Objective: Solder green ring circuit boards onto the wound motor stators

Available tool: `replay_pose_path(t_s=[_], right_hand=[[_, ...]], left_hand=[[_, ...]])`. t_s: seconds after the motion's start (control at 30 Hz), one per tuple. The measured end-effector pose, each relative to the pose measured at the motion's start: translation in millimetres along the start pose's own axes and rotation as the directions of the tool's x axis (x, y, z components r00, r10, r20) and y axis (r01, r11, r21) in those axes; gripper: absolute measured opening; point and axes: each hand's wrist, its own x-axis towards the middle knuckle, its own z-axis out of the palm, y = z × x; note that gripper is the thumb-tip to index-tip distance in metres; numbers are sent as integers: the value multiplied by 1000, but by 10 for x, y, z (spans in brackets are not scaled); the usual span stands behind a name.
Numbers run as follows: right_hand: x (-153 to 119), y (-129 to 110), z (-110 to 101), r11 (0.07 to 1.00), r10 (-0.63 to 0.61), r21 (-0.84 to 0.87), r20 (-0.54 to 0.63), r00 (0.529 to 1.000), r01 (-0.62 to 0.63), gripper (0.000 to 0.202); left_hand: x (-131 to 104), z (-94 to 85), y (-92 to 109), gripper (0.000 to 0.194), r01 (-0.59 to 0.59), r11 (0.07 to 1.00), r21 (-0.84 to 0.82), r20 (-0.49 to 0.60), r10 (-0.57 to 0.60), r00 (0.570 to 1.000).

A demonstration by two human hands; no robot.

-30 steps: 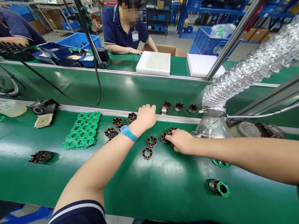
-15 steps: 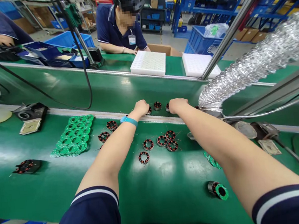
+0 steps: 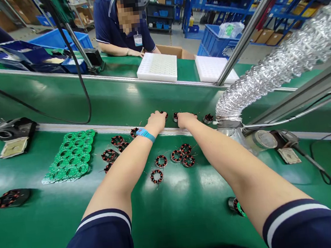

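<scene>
Both arms reach across the green bench to the lower strip behind the metal rail. My left hand (image 3: 156, 122), with a blue wrist strap (image 3: 145, 133), has its fingers curled around a wire-wound motor stator (image 3: 164, 115), mostly covered. My right hand (image 3: 186, 119) is closed too, with a stator (image 3: 175, 116) at its fingers; its fingertips are partly hidden. To the right stands another stator (image 3: 208, 118). On the bench between my arms lie several stators (image 3: 161, 161) with black and copper windings. More stators (image 3: 109, 155) sit beside my left forearm.
A stack of green circuit board panels (image 3: 70, 156) lies left, near a lone stator stack (image 3: 13, 198). A silver duct (image 3: 266, 75) descends at right. A stator with a green board (image 3: 234, 206) stands by my right forearm. Across, a co-worker (image 3: 123, 26) leans near white foam trays (image 3: 157, 67).
My right hand has moved left, closer to my left hand, uncovering a stator on its right. The whole view has shifted slightly, with the bench sliding left in the picture.
</scene>
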Motion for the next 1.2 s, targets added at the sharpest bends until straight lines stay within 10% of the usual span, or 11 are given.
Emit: replay_pose_path(t_s=[0.47, 0.73, 0.93, 1.1, 1.13, 1.2], right_hand=[[-122, -91, -59, 995, -62, 77, -102, 993, 70, 50], [-712, -283, 43, 978, -189, 62, -134, 973, 199, 38], [-1266, -370, 136, 935, -335, 94, -86, 938, 342, 28], [-2094, 94, 206, 829, -508, 124, -240, 827, 545, 29], [-2314, 273, 278, 757, -598, 129, -259, 758, 641, 27], [-2745, 728, 496, 452, -811, 153, -339, 476, 879, 28]], left_hand=[[-583, -208, -42, 39, -36, 997, 64, -71, 40, 997], [-1170, -165, -27, 35, -109, 985, 136, 127, 92, 988], [-1003, -575, -88, 35, -108, 981, 159, 194, 76, 978], [-402, -543, 310, 46, -157, 986, 62, -53, 160, 986], [-270, -477, 469, 49, -179, 983, 45, -61, 182, 981], [-28, -322, 811, 57, -201, 979, 27, -50, 202, 978]])
